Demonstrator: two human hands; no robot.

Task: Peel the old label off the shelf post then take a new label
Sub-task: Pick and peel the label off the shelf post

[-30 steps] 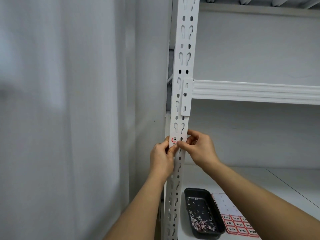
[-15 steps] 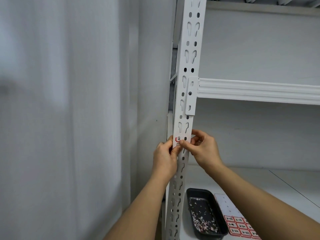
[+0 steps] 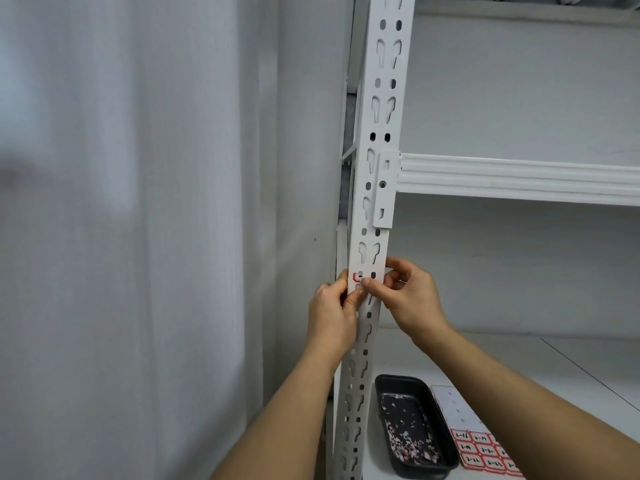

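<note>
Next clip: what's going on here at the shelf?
A person is working at a red-edged old label stuck on the white perforated shelf post. The left hand grips the post's edge with its thumb pressed just below the label, while the right hand picks at it with its fingertips. The label is still mostly on. On the shelf below sit a black tray of peeled scraps and a sheet of new labels, not yet touched.
</note>
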